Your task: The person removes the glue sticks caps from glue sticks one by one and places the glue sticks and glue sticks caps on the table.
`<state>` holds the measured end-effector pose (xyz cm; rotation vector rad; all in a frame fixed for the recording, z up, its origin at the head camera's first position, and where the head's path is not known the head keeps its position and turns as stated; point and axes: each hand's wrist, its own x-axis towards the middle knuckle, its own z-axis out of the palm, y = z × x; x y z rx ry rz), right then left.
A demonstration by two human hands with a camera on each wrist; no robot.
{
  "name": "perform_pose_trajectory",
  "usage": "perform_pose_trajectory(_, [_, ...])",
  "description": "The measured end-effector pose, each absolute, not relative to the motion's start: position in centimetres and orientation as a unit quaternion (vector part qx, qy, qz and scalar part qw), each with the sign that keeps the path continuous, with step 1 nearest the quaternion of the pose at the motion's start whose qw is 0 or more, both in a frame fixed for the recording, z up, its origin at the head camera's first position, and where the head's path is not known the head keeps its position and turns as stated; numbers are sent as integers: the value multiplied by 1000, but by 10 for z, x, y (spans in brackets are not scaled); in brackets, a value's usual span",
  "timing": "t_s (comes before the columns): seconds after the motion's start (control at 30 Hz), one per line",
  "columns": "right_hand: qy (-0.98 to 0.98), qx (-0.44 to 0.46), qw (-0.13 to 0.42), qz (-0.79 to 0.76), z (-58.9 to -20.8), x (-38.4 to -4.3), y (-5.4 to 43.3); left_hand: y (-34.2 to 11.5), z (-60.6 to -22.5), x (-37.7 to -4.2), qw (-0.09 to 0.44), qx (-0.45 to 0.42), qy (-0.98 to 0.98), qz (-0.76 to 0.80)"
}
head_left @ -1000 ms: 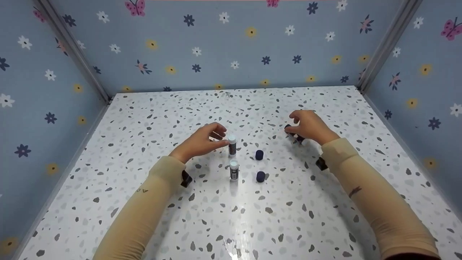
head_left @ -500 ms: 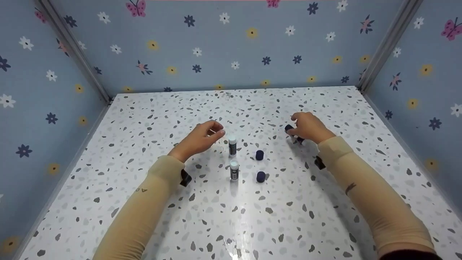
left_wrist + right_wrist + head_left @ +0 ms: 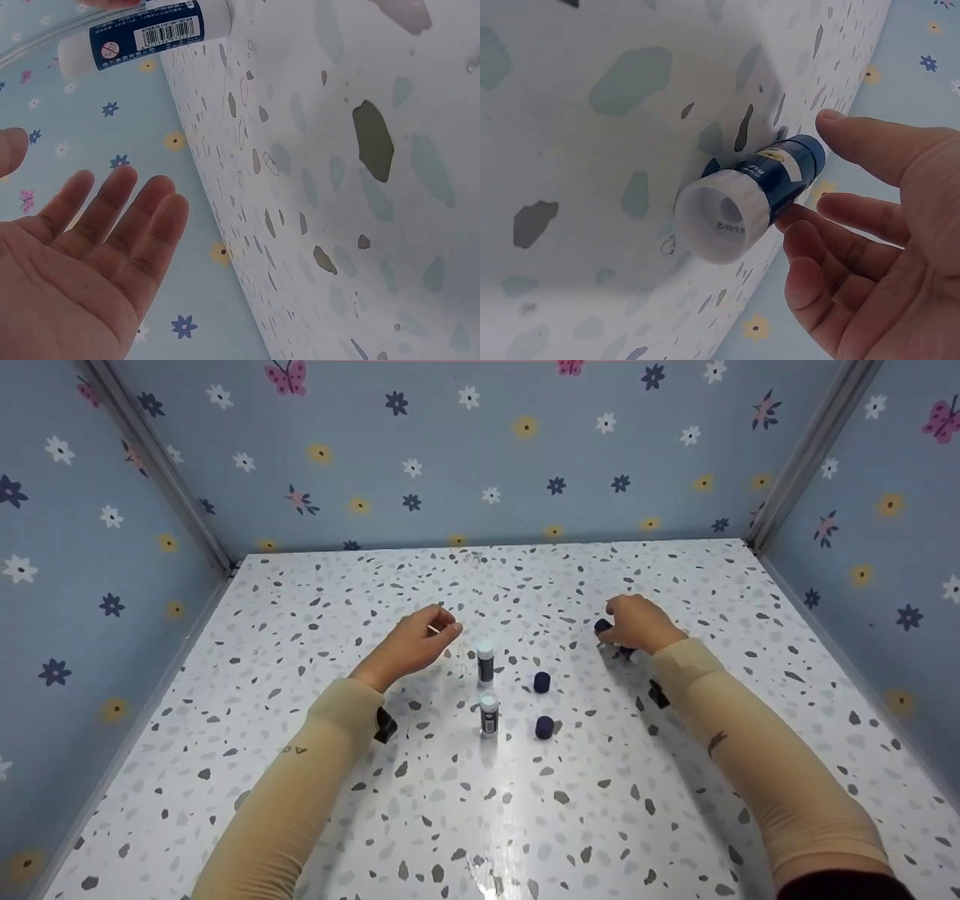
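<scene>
Loosely spread, the left hand [image 3: 409, 645] holds nothing that we can see; whether the right hand [image 3: 641, 621] grips the lying blue tube [image 3: 761, 191], right of centre in the head view, we cannot tell: the thumb hides some of it there. At the bottom, the frame edge cuts off both sleeves [image 3: 277, 795]. Low in the centre we find the nearer standing tube [image 3: 489, 716], its label too small to read, with a dark cap [image 3: 544, 727] just to its right; above them stand a farther tube [image 3: 486, 664] and second cap [image 3: 541, 682]. Under the right hand, we cannot identify a dark piece [image 3: 628, 652]. Farthest up, we see the flowered wall [image 3: 450, 450].
</scene>
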<state>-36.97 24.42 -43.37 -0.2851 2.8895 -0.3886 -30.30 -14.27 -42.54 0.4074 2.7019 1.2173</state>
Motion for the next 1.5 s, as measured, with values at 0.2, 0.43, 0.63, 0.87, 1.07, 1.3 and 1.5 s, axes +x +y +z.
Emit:
perform_pose_trajectory(0.2, [982,-87,109,-124,-436,-372,242,-141,-423,-305,74,130,907,394])
perform_pose_trajectory(0.43, [983,-92,115,-113,-440,-375,244,-140,-421,-307,87,130,905,395])
perform_pose_trajectory(0.63, [982,-89,118,-117,-442,-375,244,-138,-419,-309,82,127,908,390])
perform_pose_trajectory(0.87, [981,-82,127,-122,-442,-374,244,-137,-417,-310,80,136,911,381])
perform_pose_trajectory(1.07, [982,-82,118,-125,-437,-373,242,-137,-415,-312,73,134,913,378])
perform_pose_trajectory(1.3, [982,-88,89,-139,-424,-369,237,-138,-411,-313,71,138,912,379])
perform_pose_trajectory(1.5, [980,-93,62,-165,-416,-367,234,-137,-408,-313,69,134,916,372])
